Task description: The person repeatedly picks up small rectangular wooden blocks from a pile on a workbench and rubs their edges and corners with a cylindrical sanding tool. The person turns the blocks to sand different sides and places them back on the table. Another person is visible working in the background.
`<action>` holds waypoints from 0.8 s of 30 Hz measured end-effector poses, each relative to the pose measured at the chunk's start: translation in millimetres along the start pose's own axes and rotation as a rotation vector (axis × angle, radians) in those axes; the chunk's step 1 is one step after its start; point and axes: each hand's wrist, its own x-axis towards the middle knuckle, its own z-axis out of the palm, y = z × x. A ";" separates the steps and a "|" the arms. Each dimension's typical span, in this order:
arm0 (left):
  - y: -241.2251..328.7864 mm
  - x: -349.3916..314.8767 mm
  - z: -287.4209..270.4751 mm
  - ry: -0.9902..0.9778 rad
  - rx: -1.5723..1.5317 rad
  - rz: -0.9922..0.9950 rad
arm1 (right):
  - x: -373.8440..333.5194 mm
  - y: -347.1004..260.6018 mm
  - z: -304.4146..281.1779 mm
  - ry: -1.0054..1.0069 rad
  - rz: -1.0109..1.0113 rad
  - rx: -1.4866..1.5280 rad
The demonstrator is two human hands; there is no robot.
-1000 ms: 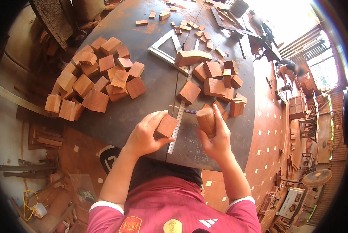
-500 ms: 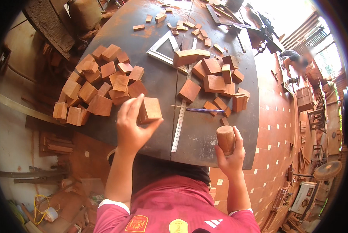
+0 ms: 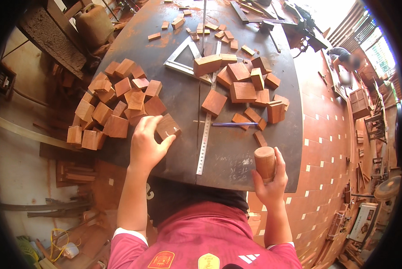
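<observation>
My left hand [image 3: 146, 141] is closed on a reddish-brown wooden block [image 3: 169, 127], with its thumb along the near side and its fingers over the far left edge. Pale marks show on the block's upward face. It is at or just above the table, beside a heap of similar wooden blocks [image 3: 116, 127]. Near the table's right front edge, my right hand [image 3: 272, 179] grips a short wooden cylinder [image 3: 265, 163], held upright with its round end up. The fingers wrap its right side and the thumb presses its left.
The dark table [image 3: 178, 152] bears a steel ruler [image 3: 203, 150], a blue pen [image 3: 234, 124], a metal triangle frame [image 3: 176, 64] and a second pile of blocks [image 3: 243, 92]. Small offcuts [image 3: 154, 36] lie farther back. Another person [image 3: 342, 58] is at the far right, beyond the tiled floor [image 3: 315, 148].
The block in my left hand has turned and come lower, so its marked face now shows. My right hand still holds the cylinder upright. The whole view has shifted slightly.
</observation>
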 end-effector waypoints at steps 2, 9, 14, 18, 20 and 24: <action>-1.9 -1.0 -3.9 -0.017 0.008 0.015 | -2.4 1.2 0.8 -0.007 0.004 0.017; 9.7 3.4 -29.6 -0.213 -0.060 -0.119 | -8.9 -2.2 5.5 -0.008 -0.019 0.030; 0.0 -0.9 -6.2 -0.058 0.015 -0.007 | -13.7 -4.4 12.1 -0.026 0.012 0.089; 10.6 0.5 -12.2 -0.111 -0.101 -0.010 | -12.6 -10.4 10.7 -0.051 -0.046 0.063; 18.4 -4.2 -17.5 -0.180 -0.153 0.035 | -7.6 -13.8 14.0 -0.091 -0.086 0.083; 13.3 -14.3 -17.2 -0.275 -0.162 0.152 | 7.7 -28.6 32.6 -0.227 -0.165 0.154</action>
